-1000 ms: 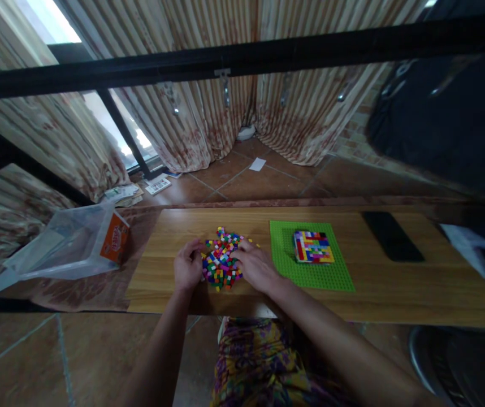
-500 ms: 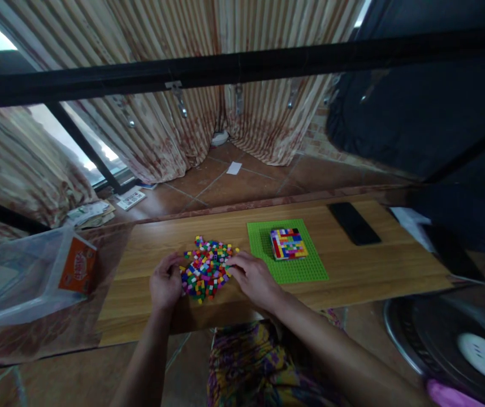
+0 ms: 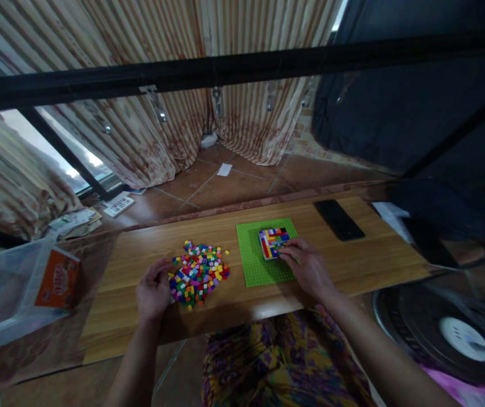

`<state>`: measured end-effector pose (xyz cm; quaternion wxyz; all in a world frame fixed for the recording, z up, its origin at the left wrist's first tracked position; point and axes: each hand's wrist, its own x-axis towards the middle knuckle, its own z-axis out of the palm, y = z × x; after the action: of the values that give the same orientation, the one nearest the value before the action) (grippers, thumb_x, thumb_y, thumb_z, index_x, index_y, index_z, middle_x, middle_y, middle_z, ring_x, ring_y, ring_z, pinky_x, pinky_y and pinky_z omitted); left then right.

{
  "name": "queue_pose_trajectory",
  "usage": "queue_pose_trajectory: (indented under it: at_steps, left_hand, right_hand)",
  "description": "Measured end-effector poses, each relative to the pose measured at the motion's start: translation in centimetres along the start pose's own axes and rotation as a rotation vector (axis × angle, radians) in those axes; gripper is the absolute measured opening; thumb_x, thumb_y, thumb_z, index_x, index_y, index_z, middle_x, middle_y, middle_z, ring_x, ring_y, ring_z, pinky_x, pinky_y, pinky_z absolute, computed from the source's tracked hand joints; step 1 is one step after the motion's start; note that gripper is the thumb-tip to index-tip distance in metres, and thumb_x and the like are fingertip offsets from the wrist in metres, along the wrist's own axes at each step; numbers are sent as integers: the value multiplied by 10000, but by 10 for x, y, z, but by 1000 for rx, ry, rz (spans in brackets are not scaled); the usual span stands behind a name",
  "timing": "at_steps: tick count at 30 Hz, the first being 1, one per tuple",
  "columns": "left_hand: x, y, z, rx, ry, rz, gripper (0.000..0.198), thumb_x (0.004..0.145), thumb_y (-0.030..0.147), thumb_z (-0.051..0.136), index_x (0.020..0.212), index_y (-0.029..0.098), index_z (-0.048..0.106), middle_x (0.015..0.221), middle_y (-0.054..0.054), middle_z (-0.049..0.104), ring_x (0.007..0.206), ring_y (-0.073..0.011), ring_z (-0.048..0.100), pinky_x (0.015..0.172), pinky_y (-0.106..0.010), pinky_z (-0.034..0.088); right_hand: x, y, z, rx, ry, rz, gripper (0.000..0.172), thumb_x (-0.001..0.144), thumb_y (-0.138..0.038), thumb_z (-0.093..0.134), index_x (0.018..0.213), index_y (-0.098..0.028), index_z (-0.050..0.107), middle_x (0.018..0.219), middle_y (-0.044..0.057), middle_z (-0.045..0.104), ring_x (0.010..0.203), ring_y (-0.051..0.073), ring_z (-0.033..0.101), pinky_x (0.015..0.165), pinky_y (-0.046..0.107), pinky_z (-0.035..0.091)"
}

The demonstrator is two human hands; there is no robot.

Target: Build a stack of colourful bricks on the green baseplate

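Observation:
My right hand (image 3: pixel 308 268) is over the right side of a block of stacked, many-coloured toy bricks (image 3: pixel 273 243), its thumb and fingertips pinched on a small brick, greenish as far as I can see. The fingers cover part of the block's right side. Beneath the block lies a green studded baseplate (image 3: pixel 251 271). My left hand (image 3: pixel 153 294) rests at the left edge of a loose pile of small coloured bricks (image 3: pixel 198 274). Its fingers are loosely bent and apart, and no brick shows in them.
A black phone (image 3: pixel 339 219) lies on the wooden board (image 3: pixel 115 294), right of the baseplate. At the left stands a clear plastic box (image 3: pixel 17 294) with an orange label. A dark bar (image 3: pixel 234 70) crosses beyond the board. Another person's arm (image 3: pixel 467 254) is at the far right.
My right hand has moved right, from the brick pile to the stacked block on the baseplate. The left hand stays beside the pile. The whole view has shifted a little.

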<state>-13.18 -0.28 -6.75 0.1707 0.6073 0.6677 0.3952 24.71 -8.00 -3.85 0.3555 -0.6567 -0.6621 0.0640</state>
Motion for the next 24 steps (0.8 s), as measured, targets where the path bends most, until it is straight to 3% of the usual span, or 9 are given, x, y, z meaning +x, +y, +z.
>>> queue_pose_trajectory:
  at_steps: [14, 24]
  left_hand:
    - [0, 0, 0, -18, 3, -31, 254, 787, 290, 485, 910, 193, 684, 1003, -61, 747, 1000, -225, 684, 960, -399, 524]
    - [0, -1, 0, 4, 3, -26, 252, 788, 293, 482, 908, 193, 680, 979, -56, 750, 973, -219, 692, 923, -384, 541]
  right_hand:
    - [12, 8, -8, -89, -145, -208, 201, 922, -265, 532, 883, -253, 729, 972, 58, 642, 896, 200, 602, 814, 352, 510]
    - [9, 7, -6, 1, -46, -155, 172, 906, -244, 547, 916, -248, 718, 993, 51, 662, 946, 193, 632, 884, 372, 523]
